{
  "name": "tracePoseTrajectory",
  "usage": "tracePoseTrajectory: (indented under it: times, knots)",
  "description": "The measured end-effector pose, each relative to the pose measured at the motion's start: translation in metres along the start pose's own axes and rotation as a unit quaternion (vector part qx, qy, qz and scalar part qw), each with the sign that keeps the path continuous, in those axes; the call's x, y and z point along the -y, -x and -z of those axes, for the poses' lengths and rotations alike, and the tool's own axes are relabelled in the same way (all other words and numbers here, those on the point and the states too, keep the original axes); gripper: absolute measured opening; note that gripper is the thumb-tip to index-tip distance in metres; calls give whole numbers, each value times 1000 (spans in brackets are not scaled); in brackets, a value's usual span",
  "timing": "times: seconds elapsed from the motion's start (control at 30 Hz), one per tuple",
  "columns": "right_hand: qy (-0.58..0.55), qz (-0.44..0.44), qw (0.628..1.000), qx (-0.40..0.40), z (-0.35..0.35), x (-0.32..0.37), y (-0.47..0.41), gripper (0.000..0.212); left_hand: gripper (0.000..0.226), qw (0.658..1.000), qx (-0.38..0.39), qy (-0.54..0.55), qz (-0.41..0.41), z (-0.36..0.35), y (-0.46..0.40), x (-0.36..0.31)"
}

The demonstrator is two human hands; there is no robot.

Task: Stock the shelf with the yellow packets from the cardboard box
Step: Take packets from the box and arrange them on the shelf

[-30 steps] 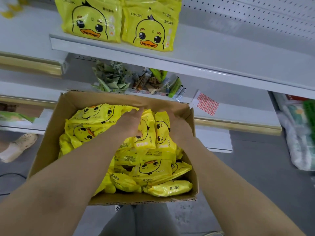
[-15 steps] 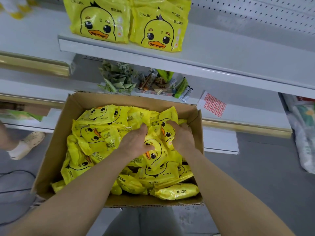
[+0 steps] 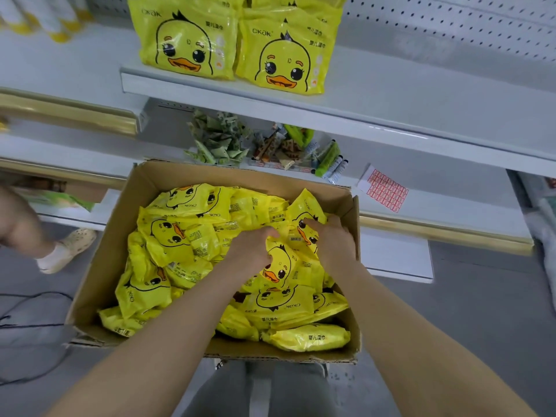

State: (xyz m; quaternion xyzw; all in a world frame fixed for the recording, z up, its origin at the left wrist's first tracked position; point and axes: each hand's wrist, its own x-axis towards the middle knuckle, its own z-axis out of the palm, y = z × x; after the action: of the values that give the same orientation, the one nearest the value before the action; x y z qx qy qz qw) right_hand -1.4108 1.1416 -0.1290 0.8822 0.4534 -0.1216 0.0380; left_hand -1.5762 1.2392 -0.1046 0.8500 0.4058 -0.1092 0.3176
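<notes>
An open cardboard box (image 3: 102, 260) below me is heaped with several yellow duck-face packets (image 3: 168, 233). Both my hands are inside it at the right. My left hand (image 3: 251, 251) grips the left edge of a yellow packet (image 3: 281, 263) that is tilted up out of the heap. My right hand (image 3: 334, 239) grips the right side of that packet, together with a second one behind it. On the white shelf (image 3: 391, 94) above, two stacks of the same yellow packets (image 3: 279, 55) stand at the left part.
The lower shelf holds green folded sachets (image 3: 216, 142), small snack bars (image 3: 282, 149) and a red label sheet (image 3: 385, 189). Another person's leg and pale shoe (image 3: 66, 248) are at the left. A black cable (image 3: 33, 323) lies on the grey floor.
My hands went from resting among the packets to closing round them and lifting them a little out of the heap. The person's leg at the left came further into view.
</notes>
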Motion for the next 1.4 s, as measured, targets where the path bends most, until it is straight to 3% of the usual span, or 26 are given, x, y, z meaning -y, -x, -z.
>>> tracePoseTrajectory:
  times: [0.17,0.23,0.33,0.43,0.53,0.67,0.93,1.13,1.4]
  knots:
    - [-11,66,998,-18,1,-20,-4,67,42,996,48,67,20,-7,14,0]
    - [-8,100,995,-17,5,-27,-6,66,40,993,1,107,46,-8,24,-5]
    - [-3,152,984,-89,18,-37,-12,52,34,978,-93,165,85,-11,38,-18]
    - [-106,218,969,-53,49,-53,-16,34,30,955,-182,199,121,-10,51,-35]
    - [-178,270,945,-42,90,-70,-18,19,32,933,-261,214,125,-2,61,-53]
    - [-255,294,919,-64,141,-87,-17,18,38,910,-328,246,69,20,69,-77]
    - [-284,288,897,-180,236,-119,-41,19,38,913,-315,237,-105,104,54,-123]
    - [-284,234,894,-255,280,-164,-85,23,41,900,-300,286,-134,140,5,-169]
    - [-223,209,913,-270,312,-200,-198,26,45,893,-297,310,-135,158,-105,-220]
